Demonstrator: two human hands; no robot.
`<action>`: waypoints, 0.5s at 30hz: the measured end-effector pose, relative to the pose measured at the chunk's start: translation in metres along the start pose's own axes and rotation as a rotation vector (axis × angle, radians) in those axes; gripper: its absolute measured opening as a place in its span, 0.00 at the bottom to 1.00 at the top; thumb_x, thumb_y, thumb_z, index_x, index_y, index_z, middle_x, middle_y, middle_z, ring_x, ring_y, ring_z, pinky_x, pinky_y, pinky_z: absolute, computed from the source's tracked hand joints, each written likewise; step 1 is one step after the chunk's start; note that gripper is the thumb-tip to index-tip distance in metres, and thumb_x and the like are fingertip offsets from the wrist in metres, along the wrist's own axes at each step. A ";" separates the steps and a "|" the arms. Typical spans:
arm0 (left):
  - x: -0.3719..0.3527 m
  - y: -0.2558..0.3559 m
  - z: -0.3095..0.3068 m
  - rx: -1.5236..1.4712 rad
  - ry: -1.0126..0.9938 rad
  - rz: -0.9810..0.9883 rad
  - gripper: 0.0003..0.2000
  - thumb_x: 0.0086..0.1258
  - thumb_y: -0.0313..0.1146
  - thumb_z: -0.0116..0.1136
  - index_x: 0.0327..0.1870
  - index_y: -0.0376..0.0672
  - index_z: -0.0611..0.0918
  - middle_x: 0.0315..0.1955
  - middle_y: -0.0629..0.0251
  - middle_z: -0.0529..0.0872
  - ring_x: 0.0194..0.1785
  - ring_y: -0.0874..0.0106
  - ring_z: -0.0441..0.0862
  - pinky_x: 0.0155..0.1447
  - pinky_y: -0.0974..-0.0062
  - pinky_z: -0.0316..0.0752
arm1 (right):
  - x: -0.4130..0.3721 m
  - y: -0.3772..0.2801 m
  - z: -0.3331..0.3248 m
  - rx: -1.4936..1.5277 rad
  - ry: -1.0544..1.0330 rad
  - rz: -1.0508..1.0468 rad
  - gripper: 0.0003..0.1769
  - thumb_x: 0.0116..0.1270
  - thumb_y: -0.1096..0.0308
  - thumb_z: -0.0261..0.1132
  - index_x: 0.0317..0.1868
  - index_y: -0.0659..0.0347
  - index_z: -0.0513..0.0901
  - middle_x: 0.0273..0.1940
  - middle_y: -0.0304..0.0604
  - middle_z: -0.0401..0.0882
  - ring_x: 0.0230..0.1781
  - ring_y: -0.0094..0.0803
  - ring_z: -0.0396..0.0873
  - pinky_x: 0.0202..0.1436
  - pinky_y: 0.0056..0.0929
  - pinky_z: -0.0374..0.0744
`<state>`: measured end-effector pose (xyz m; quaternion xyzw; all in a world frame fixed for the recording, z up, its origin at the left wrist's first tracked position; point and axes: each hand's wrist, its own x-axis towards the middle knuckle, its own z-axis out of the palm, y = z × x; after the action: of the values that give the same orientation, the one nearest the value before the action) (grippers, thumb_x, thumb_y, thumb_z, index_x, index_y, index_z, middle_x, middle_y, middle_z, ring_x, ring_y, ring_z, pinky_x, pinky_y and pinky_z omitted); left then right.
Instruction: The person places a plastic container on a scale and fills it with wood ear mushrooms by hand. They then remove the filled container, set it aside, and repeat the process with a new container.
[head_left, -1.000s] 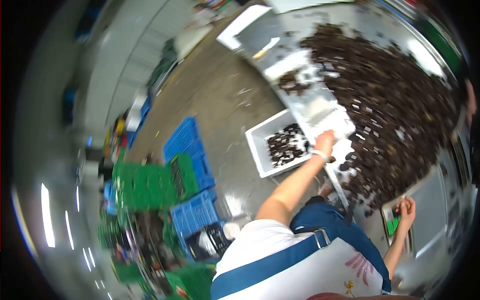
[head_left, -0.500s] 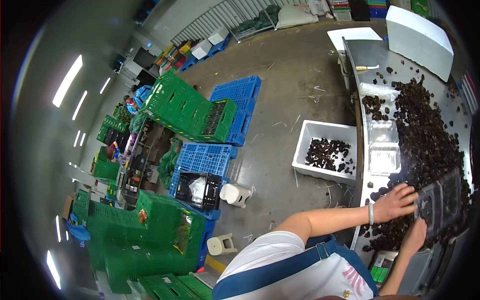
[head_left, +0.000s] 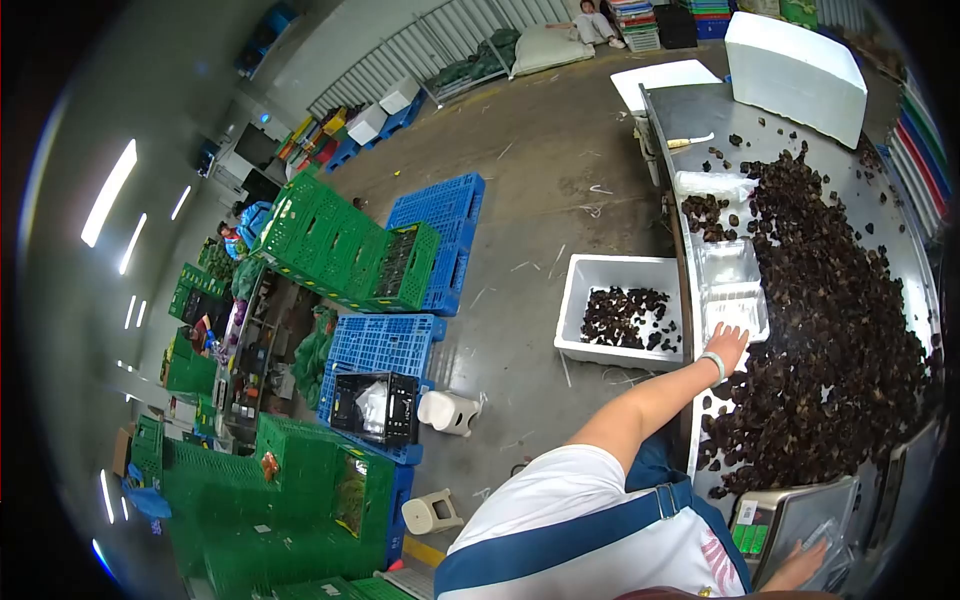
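My left hand (head_left: 728, 345), with a pale bracelet at the wrist, reaches onto the near end of the clear plastic trays (head_left: 735, 295). Its fingers are stretched out and touch the tray's edge. At the lower right, my right hand (head_left: 800, 562) has its fingers on a clear plastic container (head_left: 832, 560), beside the steel weighing scale (head_left: 800, 510) with a green display. Part of that container is cut off by the dark image border. Between and beyond my hands, a large heap of dark brown dried pieces, like wood ear mushrooms (head_left: 820, 340), covers the metal table.
A white foam box (head_left: 620, 345) holding more dark pieces stands beside the table. A knife (head_left: 690, 141) and an upturned foam box (head_left: 795, 80) lie at the far end. Blue pallets (head_left: 435, 240), green crates (head_left: 320, 240) and stools (head_left: 447, 412) stand left. People are in the background.
My left hand has left the clear container and moved up the table to the trays. My right hand has moved the container down off the heap, towards the scale. The view has shifted.
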<state>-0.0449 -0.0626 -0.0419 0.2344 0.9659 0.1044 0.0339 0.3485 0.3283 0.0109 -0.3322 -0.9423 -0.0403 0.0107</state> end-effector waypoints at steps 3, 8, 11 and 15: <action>0.030 -0.023 0.037 -0.038 -0.124 0.052 0.22 0.71 0.27 0.54 0.67 0.42 0.78 0.56 0.55 0.81 0.64 0.57 0.78 0.66 0.53 0.74 | -0.008 -0.056 0.012 0.229 0.311 -0.368 0.35 0.68 0.70 0.70 0.74 0.65 0.69 0.72 0.61 0.70 0.72 0.56 0.70 0.77 0.49 0.67; 0.040 -0.076 0.075 -0.128 -0.033 0.064 0.12 0.74 0.37 0.54 0.52 0.47 0.85 0.41 0.50 0.89 0.48 0.52 0.87 0.55 0.50 0.80 | -0.009 -0.254 -0.035 0.694 -0.158 -0.487 0.32 0.51 0.78 0.71 0.61 0.64 0.82 0.69 0.60 0.74 0.71 0.58 0.70 0.74 0.51 0.69; 0.025 -0.063 -0.011 -0.098 0.069 0.083 0.07 0.74 0.33 0.54 0.43 0.44 0.84 0.38 0.49 0.88 0.44 0.52 0.87 0.48 0.50 0.80 | 0.010 -0.318 -0.010 0.691 -0.033 -0.858 0.25 0.51 0.71 0.68 0.54 0.59 0.82 0.63 0.51 0.77 0.67 0.52 0.73 0.70 0.53 0.72; 0.038 -0.048 -0.021 -0.064 -0.131 0.121 0.23 0.68 0.32 0.65 0.64 0.41 0.78 0.54 0.50 0.83 0.56 0.49 0.82 0.56 0.52 0.78 | 0.046 -0.344 0.054 0.389 -0.043 -1.201 0.27 0.67 0.56 0.65 0.67 0.51 0.76 0.75 0.46 0.68 0.78 0.46 0.63 0.82 0.55 0.58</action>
<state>-0.1027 -0.0909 -0.0326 0.2973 0.9419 0.1213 0.0983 0.0967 0.0946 -0.0640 0.2621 -0.9545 0.1396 0.0278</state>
